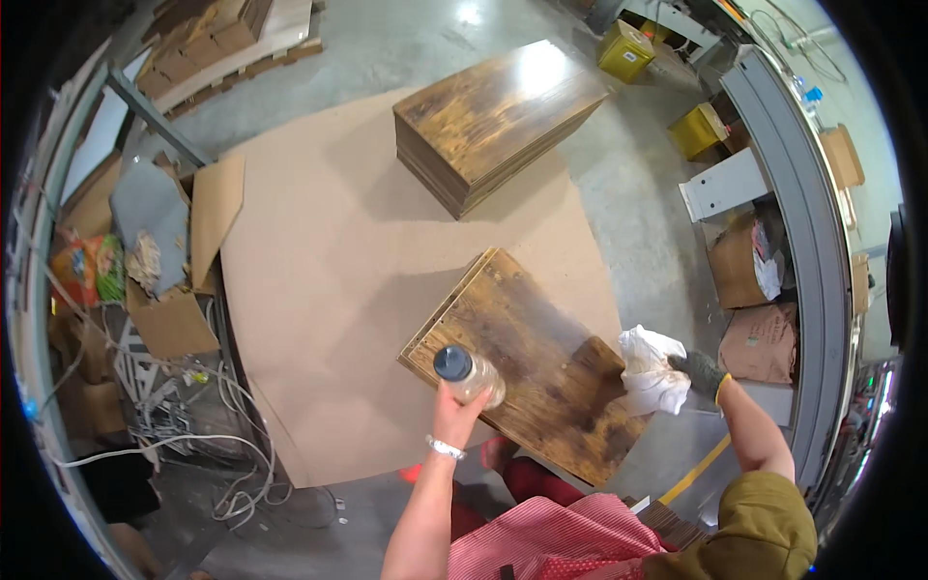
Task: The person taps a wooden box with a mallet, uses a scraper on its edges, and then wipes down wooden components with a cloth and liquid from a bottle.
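My left hand (455,410), bare with a bracelet at the wrist, is closed around a clear bottle (480,383) with a black cap. The bottle is over the left near part of a brown wood-grain board (527,333), which lies atop at least one more board. At the board's right end, my right hand (698,372) wears a dark grey glove and is closed on a white cloth (653,371). The cloth hangs bunched over the board's right edge. Whether it touches the surface I cannot tell.
A stack of wood-grain boards (498,111) stands farther off on a large cardboard sheet (309,261). To the left are an open cardboard box (215,217) and loose white cables (242,454). Yellow cans (626,50) and a grey metal beam (797,222) line the right.
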The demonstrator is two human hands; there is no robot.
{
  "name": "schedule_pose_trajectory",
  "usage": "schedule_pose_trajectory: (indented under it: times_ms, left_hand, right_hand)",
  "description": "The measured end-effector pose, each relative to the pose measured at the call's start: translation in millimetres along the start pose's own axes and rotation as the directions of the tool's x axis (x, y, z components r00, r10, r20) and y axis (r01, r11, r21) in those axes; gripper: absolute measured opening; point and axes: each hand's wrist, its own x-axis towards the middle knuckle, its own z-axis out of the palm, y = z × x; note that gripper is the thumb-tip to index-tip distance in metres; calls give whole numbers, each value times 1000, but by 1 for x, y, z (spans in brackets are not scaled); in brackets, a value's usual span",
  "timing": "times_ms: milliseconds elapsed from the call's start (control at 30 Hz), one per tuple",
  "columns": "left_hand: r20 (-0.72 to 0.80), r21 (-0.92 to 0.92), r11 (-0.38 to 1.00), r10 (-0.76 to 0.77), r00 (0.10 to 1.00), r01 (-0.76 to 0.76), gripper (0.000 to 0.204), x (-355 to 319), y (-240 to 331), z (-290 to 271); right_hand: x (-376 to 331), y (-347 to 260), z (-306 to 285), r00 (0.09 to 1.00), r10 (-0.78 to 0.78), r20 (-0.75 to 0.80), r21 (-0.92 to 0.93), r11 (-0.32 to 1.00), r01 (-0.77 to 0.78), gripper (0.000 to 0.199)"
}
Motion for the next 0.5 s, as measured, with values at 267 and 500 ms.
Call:
schedule_pose_trajectory:
  times_ms: [267, 500]
  left_hand:
    - [38, 361, 932, -57, 998, 40, 44, -136, 24, 28]
    - [11, 621, 780, -108, 994, 78, 45, -251, 40, 61]
  right_hand:
    - [-100, 115, 90, 963, 41, -267, 391, 918, 70, 44]
    - [-178, 176, 62, 989, 62, -135, 797, 600, 71, 42]
